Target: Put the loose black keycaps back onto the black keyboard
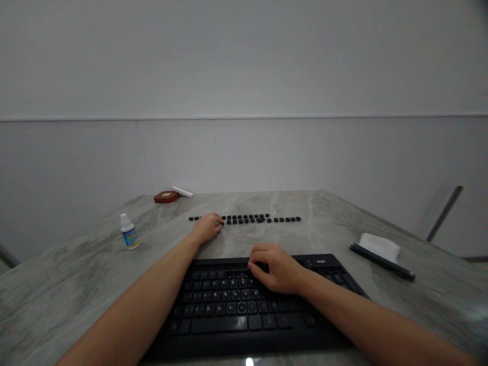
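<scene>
My hands are well apart. Measured from the keyboard [219, 324] just in front of me, my left hand [207, 227] lies toward 11 o'clock, fingers bent down at a small black keycap [221, 223] in the front row [241, 221]; I can't tell whether they pinch it or only touch it. My right hand [278, 269] is curled over the keyboard's far edge, near its 12 o'clock, thumb and fingertips close together; whether anything sits between them is hidden.

As I judge it, the left fingertips do best coming straight down on one cap, since the neighbours stand close and a sideways brush would skew the line. The right hand should press lightly, so the keyboard doesn't slide on the surface [160, 284]. The bottle [130, 234], at 10 o'clock, is clear of my forearm.
</scene>
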{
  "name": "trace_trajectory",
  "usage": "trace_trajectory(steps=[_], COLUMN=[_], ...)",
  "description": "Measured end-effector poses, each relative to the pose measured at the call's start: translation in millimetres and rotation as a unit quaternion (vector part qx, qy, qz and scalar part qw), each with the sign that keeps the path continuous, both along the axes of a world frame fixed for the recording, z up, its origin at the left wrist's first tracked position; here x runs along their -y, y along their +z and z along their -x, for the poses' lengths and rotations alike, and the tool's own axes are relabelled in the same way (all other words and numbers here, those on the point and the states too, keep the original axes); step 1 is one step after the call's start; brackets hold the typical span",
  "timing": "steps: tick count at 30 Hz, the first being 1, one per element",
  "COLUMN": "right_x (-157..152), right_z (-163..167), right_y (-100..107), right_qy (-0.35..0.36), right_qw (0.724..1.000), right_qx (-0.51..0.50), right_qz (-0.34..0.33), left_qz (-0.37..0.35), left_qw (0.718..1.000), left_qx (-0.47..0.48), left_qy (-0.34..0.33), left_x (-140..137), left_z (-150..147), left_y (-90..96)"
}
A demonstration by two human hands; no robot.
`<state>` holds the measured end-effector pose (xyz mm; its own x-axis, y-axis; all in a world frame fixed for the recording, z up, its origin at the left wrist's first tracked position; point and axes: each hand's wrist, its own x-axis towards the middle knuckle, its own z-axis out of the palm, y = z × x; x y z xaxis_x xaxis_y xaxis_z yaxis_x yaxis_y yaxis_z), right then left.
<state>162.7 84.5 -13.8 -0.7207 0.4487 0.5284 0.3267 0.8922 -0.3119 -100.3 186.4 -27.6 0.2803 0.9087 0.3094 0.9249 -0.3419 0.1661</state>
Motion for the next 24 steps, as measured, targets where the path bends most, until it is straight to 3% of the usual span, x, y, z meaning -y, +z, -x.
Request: trace_trajectory(steps=[10,14,19,24], right_x=[0,-4,-35,-67], right_z=[-1,2,20,40], right_y=[-2,7,27,4], right_qy=[-0.013,-0.035,-0.058,-0.139], right_qw=[1.0,0.998,0.985,0.986], right_qx=[0.008,0.043,0.16,0.087], right_qz=[0.022,0.032,0.032,0.034], left_qz=[0.005,0.015,0.037,0.085], left_qw=[1.0,0.999,0.997,0.986], left_qx=[0.02,0.036,0.069,0.136], left_qy=[0.009,0.001,-0.013,-0.044], left_x=[0,0,2,10], left_z=[-1,0,1,-3], left_y=[0.0,0.4,3.7,7.1])
